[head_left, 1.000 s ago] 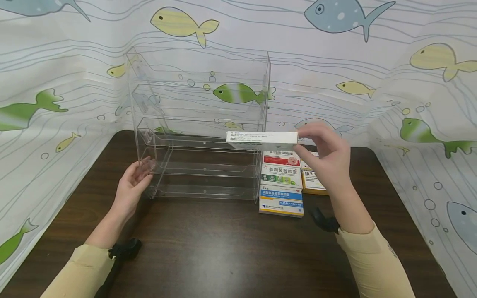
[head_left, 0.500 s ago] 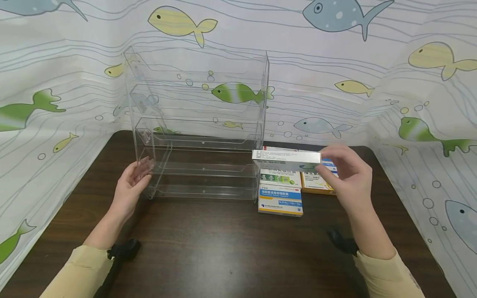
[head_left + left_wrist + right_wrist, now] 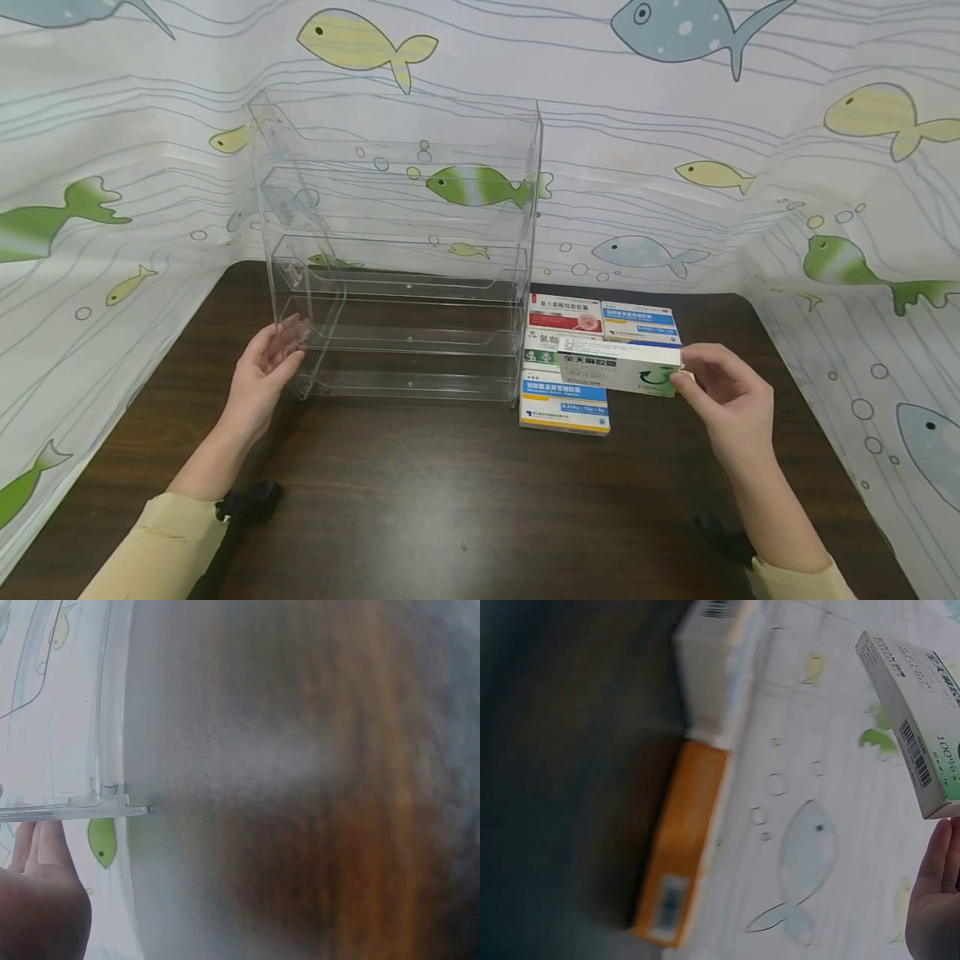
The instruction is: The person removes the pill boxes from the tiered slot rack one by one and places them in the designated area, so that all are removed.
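Note:
In the head view, my right hand (image 3: 731, 404) pinches the right end of a white and green medicine box (image 3: 618, 372) between thumb and fingers. This box hangs tilted above several other medicine boxes, partly covering them. The right wrist view shows the same medicine box (image 3: 919, 712) from its barcode end, above my fingertips. My left hand (image 3: 266, 367) holds the left side panel of a clear acrylic display rack (image 3: 408, 340) near its lower front. In the left wrist view, straight fingers (image 3: 52, 844) lie against the panel's outer face; most of the thumb is out of frame.
Right of the rack lie a red and white box (image 3: 564, 313), a blue and white box (image 3: 641, 322) and another blue and white box (image 3: 564, 407) nearer the front. The dark wooden table (image 3: 420, 500) extends toward me. A fish-printed sheet (image 3: 637, 125) surrounds it.
My right hand has carried the white and green medicine box down, rightward and toward me, and its printed face now shows more. My left hand has stayed at the rack.

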`<state>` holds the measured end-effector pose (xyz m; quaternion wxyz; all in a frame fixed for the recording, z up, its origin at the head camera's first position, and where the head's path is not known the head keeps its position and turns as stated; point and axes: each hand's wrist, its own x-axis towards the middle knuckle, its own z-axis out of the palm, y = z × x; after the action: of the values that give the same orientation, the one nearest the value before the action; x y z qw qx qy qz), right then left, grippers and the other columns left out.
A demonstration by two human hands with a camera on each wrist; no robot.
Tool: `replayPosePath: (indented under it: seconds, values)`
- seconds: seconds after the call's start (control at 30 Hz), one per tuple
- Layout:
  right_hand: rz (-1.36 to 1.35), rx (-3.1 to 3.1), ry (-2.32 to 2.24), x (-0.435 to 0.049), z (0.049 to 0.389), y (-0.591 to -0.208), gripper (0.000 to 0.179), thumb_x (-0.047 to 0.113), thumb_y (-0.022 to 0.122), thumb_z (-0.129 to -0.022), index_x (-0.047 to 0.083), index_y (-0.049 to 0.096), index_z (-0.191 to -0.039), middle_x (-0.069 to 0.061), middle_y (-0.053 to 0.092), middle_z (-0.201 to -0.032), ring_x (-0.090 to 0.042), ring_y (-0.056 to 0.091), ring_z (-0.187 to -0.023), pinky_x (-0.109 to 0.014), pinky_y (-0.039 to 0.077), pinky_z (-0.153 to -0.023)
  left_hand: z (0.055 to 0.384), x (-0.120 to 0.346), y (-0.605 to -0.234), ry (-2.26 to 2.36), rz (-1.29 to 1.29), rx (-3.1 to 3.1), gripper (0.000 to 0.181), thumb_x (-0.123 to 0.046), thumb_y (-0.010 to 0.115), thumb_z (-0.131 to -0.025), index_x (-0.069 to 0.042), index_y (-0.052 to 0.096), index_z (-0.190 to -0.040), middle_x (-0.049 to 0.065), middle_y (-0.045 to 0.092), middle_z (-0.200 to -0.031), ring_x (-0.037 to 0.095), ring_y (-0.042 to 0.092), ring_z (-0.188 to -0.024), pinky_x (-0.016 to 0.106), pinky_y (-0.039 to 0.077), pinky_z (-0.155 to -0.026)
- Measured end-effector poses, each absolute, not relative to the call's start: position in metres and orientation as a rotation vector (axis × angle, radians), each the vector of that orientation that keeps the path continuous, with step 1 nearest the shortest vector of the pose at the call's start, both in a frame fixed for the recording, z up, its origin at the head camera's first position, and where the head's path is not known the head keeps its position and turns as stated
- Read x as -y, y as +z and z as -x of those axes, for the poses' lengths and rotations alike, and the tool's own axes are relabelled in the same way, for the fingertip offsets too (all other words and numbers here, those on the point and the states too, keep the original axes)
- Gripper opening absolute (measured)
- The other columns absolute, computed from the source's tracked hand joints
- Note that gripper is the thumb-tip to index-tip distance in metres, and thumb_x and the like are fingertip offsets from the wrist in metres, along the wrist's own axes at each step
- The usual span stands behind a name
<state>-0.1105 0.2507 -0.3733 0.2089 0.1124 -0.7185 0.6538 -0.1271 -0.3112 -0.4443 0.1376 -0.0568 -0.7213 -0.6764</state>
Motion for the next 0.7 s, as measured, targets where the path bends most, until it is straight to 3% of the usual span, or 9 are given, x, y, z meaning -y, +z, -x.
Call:
replayPosePath:
  seconds: [0.17,0.7]
  values:
    - [-0.121,2.144,1.763,-0.265,0.1,-0.388,0.028,-0.022,0.07,-0.089,-0.009,0.073,-0.114,0.008,0.077,-0.109,-0.007,0.07,-0.09,-0.01,0.058,-0.082,0.127,0.311,-0.445,-1.952,0.164,2.103,0.04,0.005,0.055,-0.106,-0.012,0.052,-0.143,-0.02,0.059,-0.138,-0.007,0.056,-0.127,0.004,0.046,-0.102]
    - [0.032,2.39,1.517,-0.317,0.085,-0.416,0.028,-0.012,0.074,-0.093,0.002,0.076,-0.117,0.025,0.074,-0.102,0.005,0.067,-0.087,-0.004,0.053,-0.075,0.128,0.311,-0.444,-1.997,0.183,2.043,0.034,0.008,0.053,-0.106,-0.013,0.055,-0.132,-0.017,0.06,-0.139,-0.006,0.059,-0.125,0.004,0.048,-0.1]
